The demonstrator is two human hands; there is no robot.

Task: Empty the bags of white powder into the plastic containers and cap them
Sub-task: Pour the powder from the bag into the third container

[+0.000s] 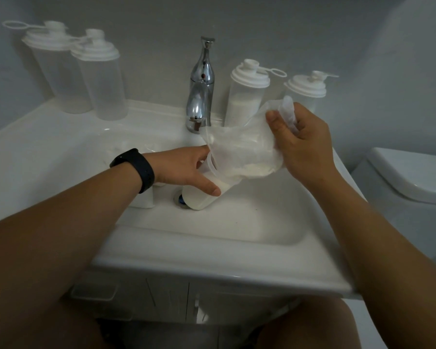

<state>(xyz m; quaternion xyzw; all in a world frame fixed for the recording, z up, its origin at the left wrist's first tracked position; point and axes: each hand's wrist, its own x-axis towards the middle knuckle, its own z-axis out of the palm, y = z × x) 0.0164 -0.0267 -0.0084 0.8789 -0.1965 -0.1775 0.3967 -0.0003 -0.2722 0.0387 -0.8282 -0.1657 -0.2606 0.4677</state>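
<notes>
While left hand (186, 170) grips open container (207, 187) tilted inside white sink (212, 248), right hand (300, 142) clutches clear powder bag (242, 149), mouth at container rim. Chrome faucet (202, 84) behind. Two empty capped containers (78, 71) rear left, two part-filled capped ones (247, 94) rear right. Grey wall (237, 21); toilet (413, 177) at right.

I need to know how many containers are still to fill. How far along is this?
Done: two capped containers right of the faucet hold powder. In hand: the right hand tips a bag into the open container held by the left hand. Left: two empty containers, rear left.
</notes>
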